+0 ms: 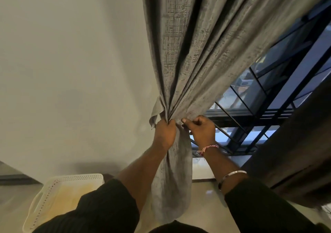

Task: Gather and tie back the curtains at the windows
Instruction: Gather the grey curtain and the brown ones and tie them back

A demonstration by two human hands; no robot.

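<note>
At the lower left of the frame a white perforated basket (59,195) sits below a plain wall (71,62). Right of it, at centre, the left hand (164,134) has its grip curled tight round the gathered neck of the grey curtain (193,53), which fans upward to the top of the frame and hangs as a loose tail down between the forearms. A short grey band of the same cloth (155,113) sticks out at the left of the bunch, just above that hand; it may be the tie-back, though I cannot tell for sure. Just right of centre, the right hand (202,130) pinches the folds at the bunch's near edge between thumb and fingers. Further right, the barred window (259,98) shows uncovered, and a second, darker curtain (295,143) hangs at the right edge.

The gathering looks all but done; the tying is not yet made. The next move likely calls for keeping the left grip firm while the right brings a tie round the neck and secures it.
</note>
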